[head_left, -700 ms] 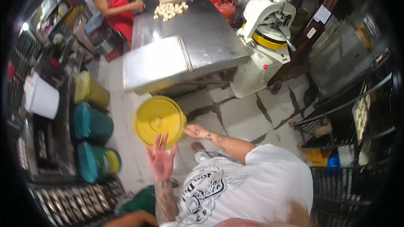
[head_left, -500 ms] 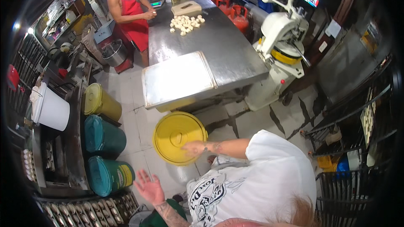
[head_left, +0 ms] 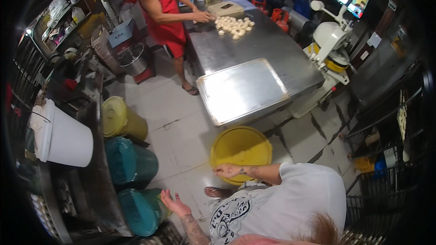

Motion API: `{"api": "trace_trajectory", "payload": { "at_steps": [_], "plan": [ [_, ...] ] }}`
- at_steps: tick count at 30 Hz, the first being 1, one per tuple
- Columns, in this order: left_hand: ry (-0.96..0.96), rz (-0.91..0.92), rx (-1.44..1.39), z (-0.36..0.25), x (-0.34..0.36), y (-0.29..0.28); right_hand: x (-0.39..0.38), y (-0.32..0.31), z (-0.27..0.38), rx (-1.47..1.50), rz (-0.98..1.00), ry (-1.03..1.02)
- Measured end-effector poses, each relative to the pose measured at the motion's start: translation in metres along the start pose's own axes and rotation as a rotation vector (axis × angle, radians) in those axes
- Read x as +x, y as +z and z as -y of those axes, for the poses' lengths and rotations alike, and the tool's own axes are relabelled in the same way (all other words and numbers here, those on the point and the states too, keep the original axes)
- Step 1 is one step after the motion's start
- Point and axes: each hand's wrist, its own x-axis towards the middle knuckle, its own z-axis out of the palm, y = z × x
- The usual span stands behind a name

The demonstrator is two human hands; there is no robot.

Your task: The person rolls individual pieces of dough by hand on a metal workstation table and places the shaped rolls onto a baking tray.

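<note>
My left hand [head_left: 175,202] is open and empty, palm up with fingers spread, in front of a teal lidded bin [head_left: 136,213]. My right hand [head_left: 225,169] is over the near part of a yellow lidded bin [head_left: 240,143]; its fingers look bent, but I cannot make out whether they grip or touch the lid. The bin stands on the floor below the end of the steel table [head_left: 254,50], where a large metal tray [head_left: 243,90] lies flat. My sandalled foot [head_left: 218,192] shows left of the yellow bin.
A co-worker [head_left: 165,9] in a red apron reaches toward several dough pieces [head_left: 234,27] on the table. A white machine [head_left: 329,41] stands right of it. Bins and a white bucket [head_left: 68,136] line the left side; dark racks [head_left: 386,131] stand at right.
The view has swung, so the room sits further right in the picture. My left hand has dropped away from the yellow lid to the lower left. The co-worker's hands now reach nearer the dough.
</note>
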Motion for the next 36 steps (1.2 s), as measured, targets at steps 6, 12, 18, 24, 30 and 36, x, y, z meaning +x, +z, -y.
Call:
{"api": "trace_trajectory", "payload": {
  "at_steps": [6, 12, 18, 24, 30, 36],
  "plan": [
    [0.865, 0.639, 0.628, -0.105, 0.053, 0.081, 0.151, 0.043, 0.098, 0.815, 0.091, 0.264],
    [1.199, 0.938, 0.824, -0.092, 0.144, 0.160, 0.265, 0.021, 0.190, 1.493, 0.558, -0.234],
    [0.101, 0.748, 0.458, -0.089, 0.313, 0.185, 0.314, -0.085, 0.283, 1.314, 0.102, -0.177],
    [-0.466, 0.866, -0.319, -0.100, 0.391, 0.319, 0.486, -0.117, 0.225, 0.140, -0.484, -0.828],
    [-0.242, 1.017, -0.172, -0.205, 0.344, 0.481, 0.526, -0.306, 0.202, -0.492, -0.672, -0.473],
    [1.291, 1.698, 0.394, -0.196, 0.338, 0.646, 0.516, -0.400, 0.174, 1.411, -0.601, -0.310]
  ]
}}
